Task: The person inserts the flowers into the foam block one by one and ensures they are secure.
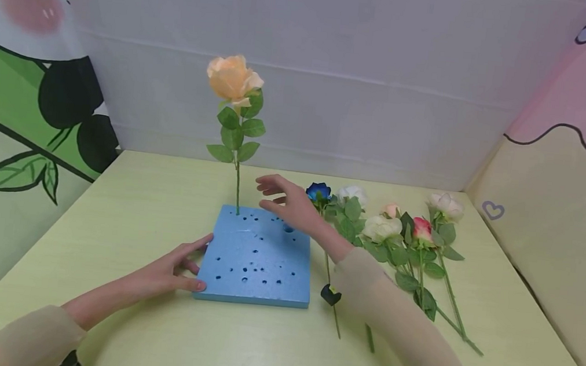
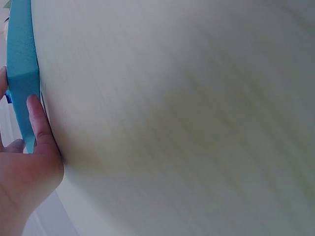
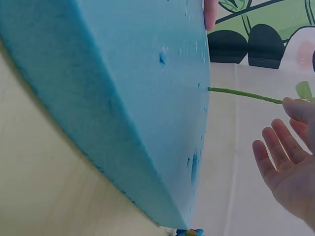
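A peach artificial rose with green leaves stands upright in a hole near the back left of the blue foam block. My left hand rests against the block's left side, thumb at the front left corner; in the left wrist view its fingers touch the block's edge. Over the block's back right part, my right hand hovers with loosely bent fingers and nothing in them. In the right wrist view the rose's stem passes behind or beside the right thumb, but the head view shows a gap between them.
Right of the block lie several artificial roses: a blue one, a cream one, a red-pink one and a pale one. The right forearm covers some stems. A grey-white backdrop rises behind the table.
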Demonstrator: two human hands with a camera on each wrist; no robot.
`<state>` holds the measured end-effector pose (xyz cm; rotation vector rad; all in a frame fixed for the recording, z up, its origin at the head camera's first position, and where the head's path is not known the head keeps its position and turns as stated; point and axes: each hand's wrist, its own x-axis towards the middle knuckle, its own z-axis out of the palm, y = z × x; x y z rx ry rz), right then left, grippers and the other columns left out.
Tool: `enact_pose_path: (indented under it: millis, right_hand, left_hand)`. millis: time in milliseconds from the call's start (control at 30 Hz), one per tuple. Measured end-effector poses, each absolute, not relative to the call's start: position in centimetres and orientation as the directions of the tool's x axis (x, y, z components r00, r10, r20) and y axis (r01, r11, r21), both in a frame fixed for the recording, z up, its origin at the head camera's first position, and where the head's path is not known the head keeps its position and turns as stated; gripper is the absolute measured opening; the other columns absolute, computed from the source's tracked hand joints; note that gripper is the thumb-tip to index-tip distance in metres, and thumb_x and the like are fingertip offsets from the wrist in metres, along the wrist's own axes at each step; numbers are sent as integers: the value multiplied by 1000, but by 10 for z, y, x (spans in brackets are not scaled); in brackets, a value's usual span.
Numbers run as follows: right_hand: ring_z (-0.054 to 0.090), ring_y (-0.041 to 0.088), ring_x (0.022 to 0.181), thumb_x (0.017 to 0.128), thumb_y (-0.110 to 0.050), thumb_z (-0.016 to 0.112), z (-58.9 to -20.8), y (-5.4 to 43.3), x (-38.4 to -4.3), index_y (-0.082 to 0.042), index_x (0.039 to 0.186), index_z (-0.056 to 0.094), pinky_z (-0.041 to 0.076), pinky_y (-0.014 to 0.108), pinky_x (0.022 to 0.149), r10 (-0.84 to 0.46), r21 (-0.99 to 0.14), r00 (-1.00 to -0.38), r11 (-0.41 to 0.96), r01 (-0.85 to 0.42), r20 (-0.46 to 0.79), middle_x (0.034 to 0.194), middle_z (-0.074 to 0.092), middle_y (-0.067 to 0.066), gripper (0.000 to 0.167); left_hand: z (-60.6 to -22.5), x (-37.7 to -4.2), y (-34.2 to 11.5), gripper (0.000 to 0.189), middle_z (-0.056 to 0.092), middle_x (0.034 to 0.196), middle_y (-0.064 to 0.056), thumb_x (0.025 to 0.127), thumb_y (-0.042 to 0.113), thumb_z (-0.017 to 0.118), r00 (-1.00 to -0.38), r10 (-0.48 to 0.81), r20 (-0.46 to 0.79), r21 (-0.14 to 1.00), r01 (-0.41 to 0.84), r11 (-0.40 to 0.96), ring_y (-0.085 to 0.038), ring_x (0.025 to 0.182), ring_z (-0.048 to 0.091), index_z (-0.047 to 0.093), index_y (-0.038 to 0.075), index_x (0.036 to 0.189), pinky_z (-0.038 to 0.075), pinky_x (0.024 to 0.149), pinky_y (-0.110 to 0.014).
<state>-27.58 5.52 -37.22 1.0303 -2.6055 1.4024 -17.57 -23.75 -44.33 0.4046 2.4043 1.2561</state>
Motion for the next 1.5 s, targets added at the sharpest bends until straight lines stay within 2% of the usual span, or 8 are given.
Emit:
enact_pose_path:
  millis: [333, 500, 667, 967, 1233, 1500]
  right_hand:
    - [60, 32, 121, 97, -11, 62, -367, 65, -267, -7, 138, 53, 51, 44, 100, -536, -755, -779, 349, -555, 325, 131, 62, 15, 42]
    - [61, 27, 120, 97, -12, 62, -367, 71, -265, -10, 138, 53, 50, 44, 100, -525, -755, -785, 353, -552, 329, 132, 61, 17, 42]
    - [62, 29, 120, 97, -12, 63, -368, 78, -263, -13, 137, 54, 51, 44, 100, -508, -758, -795, 357, -546, 333, 131, 62, 14, 41]
    - [62, 32, 119, 96, -11, 64, -368, 95, -257, -7, 137, 54, 51, 46, 97, -488, -756, -800, 359, -548, 348, 131, 63, 14, 42]
    - [63, 25, 118, 95, -12, 65, -369, 114, -248, -9, 136, 55, 53, 41, 96, -483, -747, -809, 388, -540, 334, 131, 63, 10, 42]
    - [62, 27, 119, 95, -10, 65, -366, 136, -238, -8, 135, 55, 53, 42, 95, -479, -735, -811, 405, -544, 337, 131, 64, 11, 42]
  left_hand:
    - [-443, -175, -238, 96, 21, 161, -16, 86, 34, 76, -883, 419, -212, 824, 69, 563, -26, 115, 50, 15, 27, 160, 48, 82, -28]
    - [-441, -174, -237, 97, 20, 162, -17, 86, 35, 76, -884, 414, -218, 822, 63, 566, -26, 115, 51, 15, 27, 160, 47, 83, -29]
    - [-440, -173, -238, 97, 20, 162, -17, 85, 34, 76, -884, 412, -220, 824, 58, 564, -27, 115, 50, 15, 28, 160, 46, 82, -29]
    - [-440, -173, -237, 96, 20, 162, -18, 86, 34, 76, -883, 418, -215, 825, 65, 562, -26, 115, 51, 14, 28, 160, 47, 83, -28]
    - [-439, -172, -236, 96, 20, 162, -19, 87, 31, 75, -879, 434, -196, 831, 87, 550, -25, 115, 50, 13, 25, 160, 47, 82, -26]
    - [-438, -171, -234, 96, 20, 162, -18, 86, 33, 75, -882, 422, -211, 827, 69, 558, -24, 115, 51, 14, 26, 160, 47, 83, -27]
